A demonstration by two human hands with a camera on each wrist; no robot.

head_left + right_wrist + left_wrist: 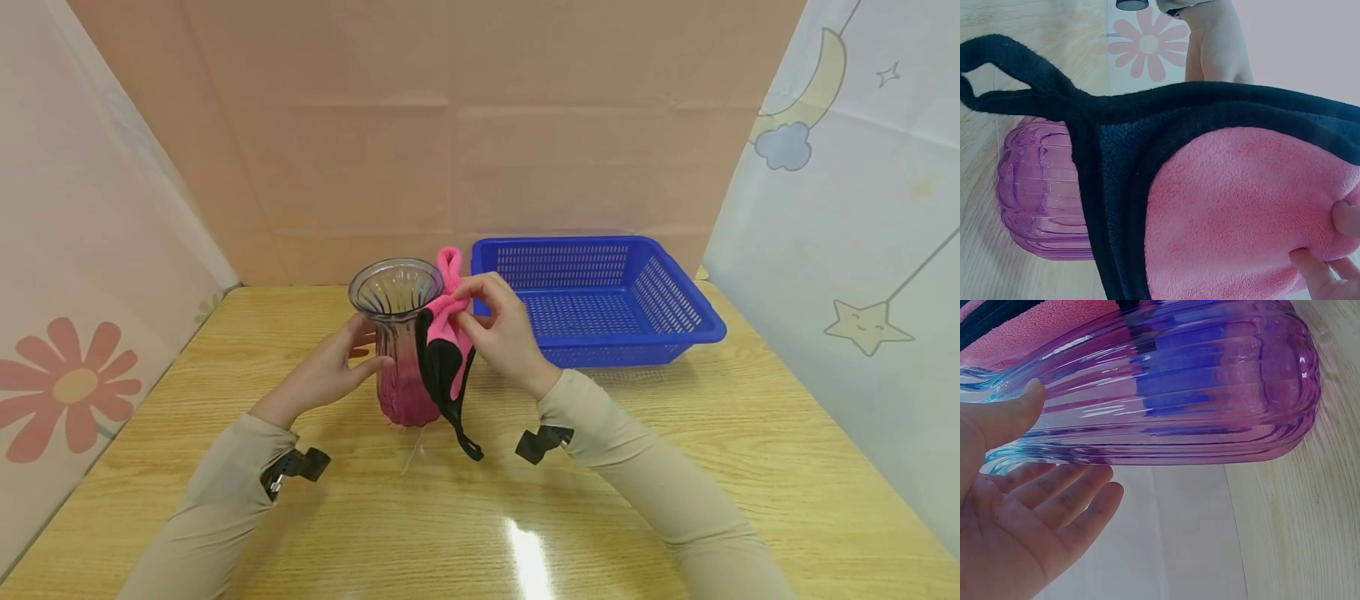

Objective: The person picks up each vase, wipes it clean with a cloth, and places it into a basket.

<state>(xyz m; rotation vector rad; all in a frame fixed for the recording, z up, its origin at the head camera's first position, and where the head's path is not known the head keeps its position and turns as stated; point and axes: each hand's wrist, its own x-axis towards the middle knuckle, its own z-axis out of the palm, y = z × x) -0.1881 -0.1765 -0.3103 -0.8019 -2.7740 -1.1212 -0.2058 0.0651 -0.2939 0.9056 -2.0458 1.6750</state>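
Note:
A ribbed glass vase, clear at its flared rim and pink-purple below, stands upright on the table. My left hand is at its left side. In the left wrist view, the thumb lies over the glass near the neck while the fairly straight fingers reach along its edge. Right of the vase, my right hand pinches a fluffy pink cloth with black edging between thumb and fingers. The cloth hangs bunched against the vase, its black loop dangling at the lower end.
A blue perforated plastic basket sits behind and to the right of my right hand. The wood-grain table carries a bright light reflection near the front. An orange-tan backdrop rises along the table's back edge, with patterned sheets at both sides.

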